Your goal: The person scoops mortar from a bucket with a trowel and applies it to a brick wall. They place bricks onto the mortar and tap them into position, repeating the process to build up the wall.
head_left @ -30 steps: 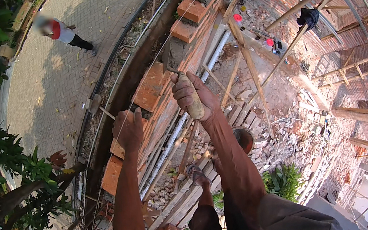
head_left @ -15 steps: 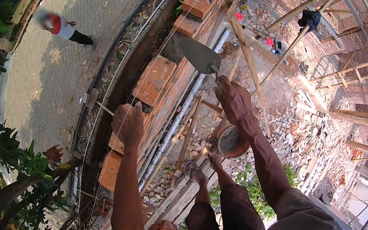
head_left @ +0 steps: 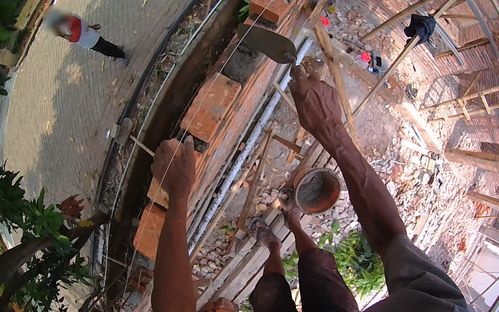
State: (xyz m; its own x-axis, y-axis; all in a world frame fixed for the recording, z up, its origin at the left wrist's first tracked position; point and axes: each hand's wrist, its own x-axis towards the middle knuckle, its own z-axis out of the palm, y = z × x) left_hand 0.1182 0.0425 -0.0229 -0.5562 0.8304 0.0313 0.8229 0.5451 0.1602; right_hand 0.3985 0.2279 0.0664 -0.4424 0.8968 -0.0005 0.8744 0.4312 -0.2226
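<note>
My right hand grips a trowel by its handle, the grey blade reaching over the top of a brick wall. Just below the blade lies a patch of wet mortar on the wall top. On the near side of that patch sits an orange brick. My left hand is closed over another brick in the same row, fingers curled; part of that brick is hidden under it. A thin string line runs along the row, close to my left hand.
A round bucket of mortar stands beside my feet on wooden planks. Bamboo poles and rubble lie to the right. Left of the wall, a person is on the paved road. Leafy branches crowd the left.
The trowel and my right hand have moved farther away along the wall, uncovering the mortar patch and more of the bucket. My left hand has stayed in place.
</note>
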